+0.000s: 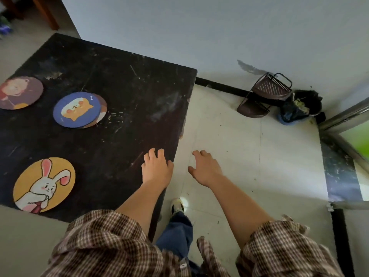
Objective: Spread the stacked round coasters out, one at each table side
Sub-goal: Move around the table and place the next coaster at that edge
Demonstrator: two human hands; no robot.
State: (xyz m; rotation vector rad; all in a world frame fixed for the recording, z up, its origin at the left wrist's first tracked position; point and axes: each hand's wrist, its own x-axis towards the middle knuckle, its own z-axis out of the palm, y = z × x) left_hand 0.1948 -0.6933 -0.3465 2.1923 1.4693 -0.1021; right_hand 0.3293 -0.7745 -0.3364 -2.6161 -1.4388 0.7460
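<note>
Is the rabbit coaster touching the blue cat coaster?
Apart. The head view shows bare dark table between the rabbit coaster and the blue cat coaster.

Pale grey wall (199, 27) fills twelve o'clock, a scuff low on it. Off-white floor tiles (249, 156) run toward three, with a brown corner rack (265, 94) and a dark bucket (307, 102) side by side at two. Green daylight glows past a metal door frame (347, 114) at three.
</note>
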